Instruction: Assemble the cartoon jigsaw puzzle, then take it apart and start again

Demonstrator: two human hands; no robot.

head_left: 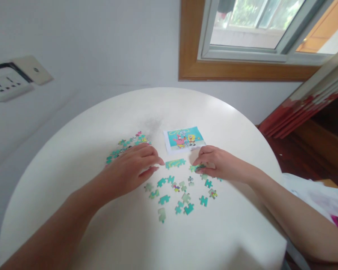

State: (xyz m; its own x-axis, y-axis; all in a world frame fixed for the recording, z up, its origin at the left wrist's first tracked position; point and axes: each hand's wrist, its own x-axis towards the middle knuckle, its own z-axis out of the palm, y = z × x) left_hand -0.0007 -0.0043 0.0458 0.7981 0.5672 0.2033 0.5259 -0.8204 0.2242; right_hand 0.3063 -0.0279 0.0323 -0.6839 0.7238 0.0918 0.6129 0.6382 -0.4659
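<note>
My left hand hovers beside the left end of a short strip of joined puzzle pieces. Its index finger and thumb are apart with nothing visible between them. Across from it, my right hand has its thumb and fingers closed around a green-yellow puzzle piece lying on the table, a little right of the strip. Loose teal and pale puzzle pieces are scattered in front of both hands. A heap of more pieces is partly hidden behind my left hand.
Behind the strip lies a picture card with cartoon figures on teal. Everything rests on a round white table against the wall. A wooden-framed window is above, a wall socket at left, and a curtain and white plastic bag at right.
</note>
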